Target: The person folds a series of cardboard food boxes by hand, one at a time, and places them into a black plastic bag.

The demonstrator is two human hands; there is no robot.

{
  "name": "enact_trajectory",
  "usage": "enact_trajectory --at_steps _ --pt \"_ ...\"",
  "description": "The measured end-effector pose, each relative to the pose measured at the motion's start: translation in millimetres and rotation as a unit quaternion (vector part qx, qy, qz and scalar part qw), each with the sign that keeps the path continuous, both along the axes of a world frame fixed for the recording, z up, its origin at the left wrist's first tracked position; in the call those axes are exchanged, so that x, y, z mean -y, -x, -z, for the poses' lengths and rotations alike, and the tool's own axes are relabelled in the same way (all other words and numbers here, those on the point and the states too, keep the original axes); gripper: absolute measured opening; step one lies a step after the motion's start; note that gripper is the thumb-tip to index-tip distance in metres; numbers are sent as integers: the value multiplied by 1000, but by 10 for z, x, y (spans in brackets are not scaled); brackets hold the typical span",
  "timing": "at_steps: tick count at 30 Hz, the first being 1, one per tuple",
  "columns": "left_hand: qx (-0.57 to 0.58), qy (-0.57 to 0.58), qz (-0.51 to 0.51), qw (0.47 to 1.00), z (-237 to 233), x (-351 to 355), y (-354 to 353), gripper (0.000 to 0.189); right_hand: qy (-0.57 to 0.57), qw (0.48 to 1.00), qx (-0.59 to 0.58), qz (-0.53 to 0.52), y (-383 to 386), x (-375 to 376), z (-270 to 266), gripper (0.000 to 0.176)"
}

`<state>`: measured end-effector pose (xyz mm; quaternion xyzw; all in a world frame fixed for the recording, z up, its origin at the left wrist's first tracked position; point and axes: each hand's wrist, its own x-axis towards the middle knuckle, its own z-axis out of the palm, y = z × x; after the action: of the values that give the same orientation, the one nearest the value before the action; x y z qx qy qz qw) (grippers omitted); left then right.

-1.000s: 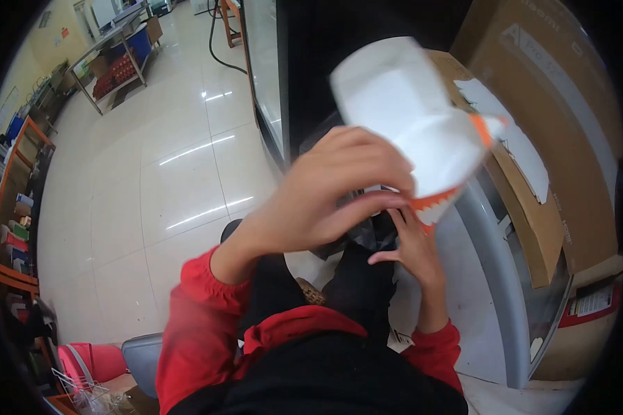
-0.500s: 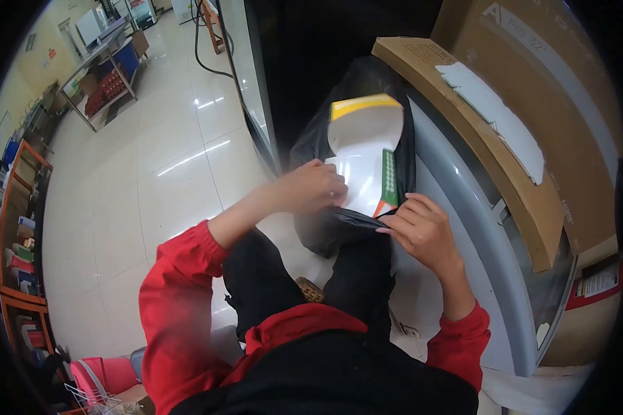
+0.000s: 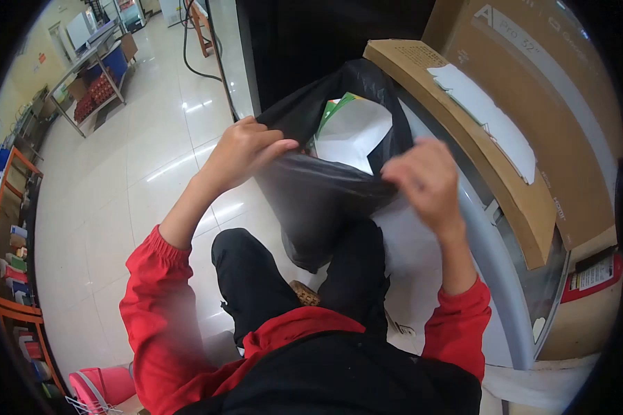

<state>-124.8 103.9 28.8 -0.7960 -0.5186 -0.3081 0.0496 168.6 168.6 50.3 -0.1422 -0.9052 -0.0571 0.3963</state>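
A black plastic bag [image 3: 325, 214] hangs between my hands in front of my knees, its mouth spread wide. My left hand [image 3: 248, 149] grips the bag's rim on the left, fingers closed over the edge. On the right side, my right hand [image 3: 426, 181] is closed on the rim too, somewhat blurred by motion. Inside the mouth lies an opened carton [image 3: 353, 135], white on its inner faces, with a green and orange printed edge at its upper left. The bag's lower contents are hidden.
A long flat brown cardboard box [image 3: 477, 131] and a large carton [image 3: 540, 83] lean at the right, beside a curved grey panel [image 3: 491, 277]. Shelves [image 3: 14, 242] stand at far left, and a metal table [image 3: 93, 66] farther back on the tiled floor [image 3: 118, 228].
My left hand has left the carton and moved left and up to the bag's rim. Both hands have lifted and widened the bag's mouth; the carton now sits deeper inside it.
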Motion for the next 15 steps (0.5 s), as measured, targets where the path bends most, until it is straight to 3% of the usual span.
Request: enact_trajectory --at_steps 2,4,6,9,15 --pt "15 -25 23 999 114 30 41 27 25 986 -87 141 -75 -306 -116 11" --pt "16 -58 53 997 197 97 -19 26 -43 966 -91 240 -284 -846 -249 17" --pt "1 -59 76 995 218 191 -128 25 -136 928 -4 347 -662 -1492 -216 26" --pt "-34 -87 81 992 232 321 -225 21 100 890 92 435 -1146 -2172 41 34" --pt "-11 -66 101 993 85 548 -292 16 209 908 59 359 -1272 -2103 -153 33"
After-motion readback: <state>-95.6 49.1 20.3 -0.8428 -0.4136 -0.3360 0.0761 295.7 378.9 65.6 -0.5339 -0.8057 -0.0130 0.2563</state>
